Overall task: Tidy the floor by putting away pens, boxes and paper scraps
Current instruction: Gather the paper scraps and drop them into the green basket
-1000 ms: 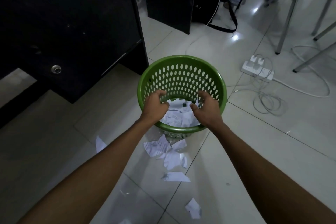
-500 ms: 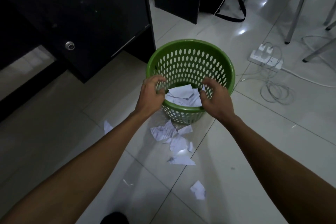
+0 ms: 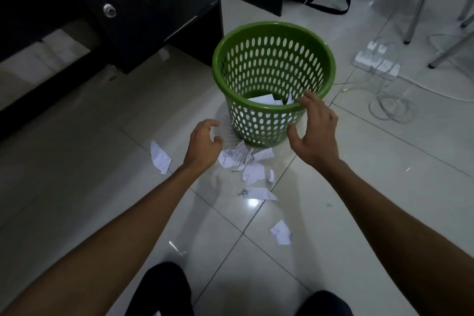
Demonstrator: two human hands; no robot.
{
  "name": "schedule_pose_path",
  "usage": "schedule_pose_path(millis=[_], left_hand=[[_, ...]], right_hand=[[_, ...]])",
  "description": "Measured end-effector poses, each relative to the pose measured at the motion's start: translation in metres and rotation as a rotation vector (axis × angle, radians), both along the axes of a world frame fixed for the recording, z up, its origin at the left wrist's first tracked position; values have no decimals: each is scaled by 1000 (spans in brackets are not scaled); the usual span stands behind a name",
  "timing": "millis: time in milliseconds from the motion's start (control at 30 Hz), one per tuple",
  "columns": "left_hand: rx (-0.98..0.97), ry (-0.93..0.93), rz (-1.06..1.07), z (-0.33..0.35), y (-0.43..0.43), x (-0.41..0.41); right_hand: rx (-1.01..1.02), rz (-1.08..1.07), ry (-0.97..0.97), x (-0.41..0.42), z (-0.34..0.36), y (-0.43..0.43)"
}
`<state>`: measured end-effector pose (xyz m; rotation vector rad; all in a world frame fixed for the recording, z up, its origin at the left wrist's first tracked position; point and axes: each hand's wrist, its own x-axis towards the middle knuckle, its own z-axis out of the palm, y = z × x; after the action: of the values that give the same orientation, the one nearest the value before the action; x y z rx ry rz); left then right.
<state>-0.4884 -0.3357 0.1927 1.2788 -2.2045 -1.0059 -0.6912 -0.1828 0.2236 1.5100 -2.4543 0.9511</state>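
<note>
While my left hand point(image 3: 205, 147) and right hand point(image 3: 316, 133) hang empty with loose fingers, paper scraps point(image 3: 252, 172) lie before the green basket point(image 3: 272, 25), a power strip point(image 3: 377, 65) near it

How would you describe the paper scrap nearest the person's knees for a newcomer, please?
Start at the green basket. Nearer the camera than the scrap cluster at its foot, this paper scrap lies alone, right of a four-tile corner.

text: none legible | paper scraps point(image 3: 234, 158): faint marks, unreadable
</note>
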Motion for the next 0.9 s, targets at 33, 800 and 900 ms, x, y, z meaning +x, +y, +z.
schedule_pose_path(millis=[33, 800, 900], left_hand=[[17, -24, -7, -10, 5, 8], [242, -301, 7, -180, 79, 141], [219, -345, 33, -189, 60, 145]], right_hand=[[-11, -15, 8, 5, -6, 8], [814, 75, -414, 109, -209, 161], [759, 132, -415, 99, -216, 153]])
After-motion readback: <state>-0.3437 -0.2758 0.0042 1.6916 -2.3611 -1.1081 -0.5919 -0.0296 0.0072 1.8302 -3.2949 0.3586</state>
